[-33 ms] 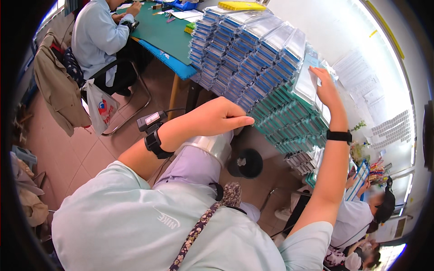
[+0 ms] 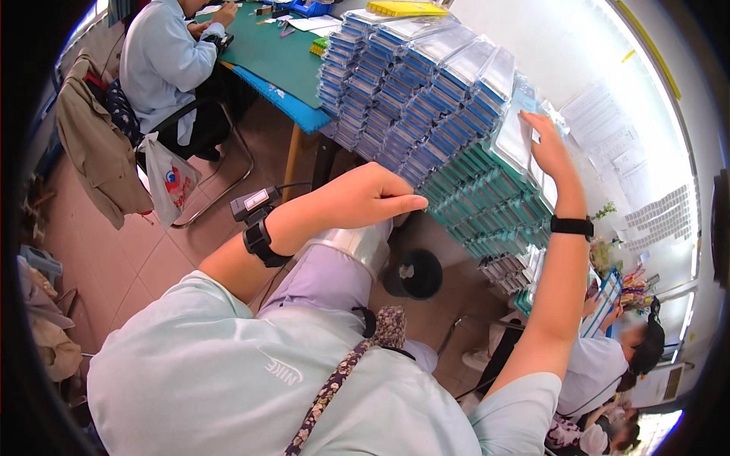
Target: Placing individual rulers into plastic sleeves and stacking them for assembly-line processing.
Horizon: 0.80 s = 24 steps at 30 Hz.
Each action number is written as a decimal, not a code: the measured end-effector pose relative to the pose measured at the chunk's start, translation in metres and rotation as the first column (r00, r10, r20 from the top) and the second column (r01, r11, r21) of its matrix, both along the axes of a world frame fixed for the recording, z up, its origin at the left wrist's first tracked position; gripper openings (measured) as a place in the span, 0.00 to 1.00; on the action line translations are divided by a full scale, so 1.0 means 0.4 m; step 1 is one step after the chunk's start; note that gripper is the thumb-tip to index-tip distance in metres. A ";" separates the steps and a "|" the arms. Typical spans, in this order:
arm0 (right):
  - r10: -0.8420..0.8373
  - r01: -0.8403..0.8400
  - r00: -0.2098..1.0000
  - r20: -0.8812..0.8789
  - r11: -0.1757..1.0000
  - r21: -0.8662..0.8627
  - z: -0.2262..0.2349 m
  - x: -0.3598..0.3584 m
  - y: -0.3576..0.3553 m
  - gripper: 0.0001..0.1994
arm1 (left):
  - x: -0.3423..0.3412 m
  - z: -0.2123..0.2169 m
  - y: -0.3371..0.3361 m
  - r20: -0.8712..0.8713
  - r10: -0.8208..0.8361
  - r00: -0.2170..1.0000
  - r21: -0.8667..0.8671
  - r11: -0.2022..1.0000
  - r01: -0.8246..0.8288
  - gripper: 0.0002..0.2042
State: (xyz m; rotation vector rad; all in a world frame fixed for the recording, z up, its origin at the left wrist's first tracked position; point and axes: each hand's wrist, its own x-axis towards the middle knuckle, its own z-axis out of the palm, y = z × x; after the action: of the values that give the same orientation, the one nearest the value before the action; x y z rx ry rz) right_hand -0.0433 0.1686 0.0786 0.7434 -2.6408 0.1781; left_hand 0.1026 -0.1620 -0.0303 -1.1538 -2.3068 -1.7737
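Observation:
My left hand (image 2: 366, 199) is held in front of the piled packs, its thumb pointing right and its fingers curled under. Whatever those fingers hold, if anything, is hidden. My right hand (image 2: 551, 150) reaches to the top of the pile of flat clear packs with green edges (image 2: 487, 182). Its fingers stretch over the uppermost pack, with a gap between them and the thumb. To the left of these rise more packs with blue edges (image 2: 411, 99), stacked in several tall columns. Below my left hand, something clear and shiny (image 2: 353, 249) lies across my purple-clad leg.
A green-topped table (image 2: 266, 49) stands at the far left, where a person (image 2: 167, 64) sits working. A dark bin (image 2: 412, 275) is on the tiled floor. More people (image 2: 601, 365) sit at the right. A yellow tray (image 2: 407, 10) rests on the packs. A jacket-draped chair (image 2: 99, 144) stands left.

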 end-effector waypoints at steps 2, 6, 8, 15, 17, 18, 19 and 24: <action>-0.053 0.052 0.996 0.074 0.999 0.014 0.008 -0.021 0.001 0.26 | -0.004 -0.007 0.000 0.005 0.006 1.000 0.012 1.000 -0.006 0.22; -0.202 0.203 0.961 0.189 0.979 0.015 0.015 -0.052 -0.013 0.27 | -0.015 -0.014 0.007 0.019 -0.014 1.000 0.028 1.000 0.014 0.22; -0.262 0.270 0.942 0.211 0.963 -0.009 0.000 -0.061 0.004 0.26 | -0.017 -0.017 0.013 0.028 -0.027 0.999 0.028 0.999 0.026 0.22; -0.326 0.408 0.898 0.295 0.870 -0.279 0.056 0.165 -0.144 0.29 | -0.023 -0.049 -0.018 0.101 0.059 0.993 0.023 0.998 -0.061 0.23; -0.316 0.358 0.924 0.215 0.912 -0.200 0.027 0.248 -0.182 0.31 | -0.032 -0.056 -0.023 0.118 0.063 0.991 0.015 0.998 -0.065 0.23; -0.298 0.314 0.945 0.133 0.942 -0.116 0.018 0.269 -0.184 0.34 | -0.036 -0.057 -0.023 0.118 0.063 0.991 -0.017 0.998 -0.061 0.20; -0.301 0.317 0.944 0.136 0.941 -0.119 0.012 0.266 -0.179 0.34 | -0.038 -0.058 -0.023 0.118 0.065 0.991 -0.050 0.997 -0.060 0.19; -0.242 0.273 0.958 0.151 0.931 -0.241 -0.006 0.212 -0.133 0.33 | -0.027 -0.061 -0.007 0.137 0.059 0.989 -0.025 0.998 -0.057 0.20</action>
State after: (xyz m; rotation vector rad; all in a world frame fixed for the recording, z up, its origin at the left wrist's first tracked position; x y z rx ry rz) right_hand 0.0416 0.1155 0.0761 0.3026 -2.7216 0.4975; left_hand 0.0917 -0.1650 -0.0547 -0.9852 -2.4122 -1.8691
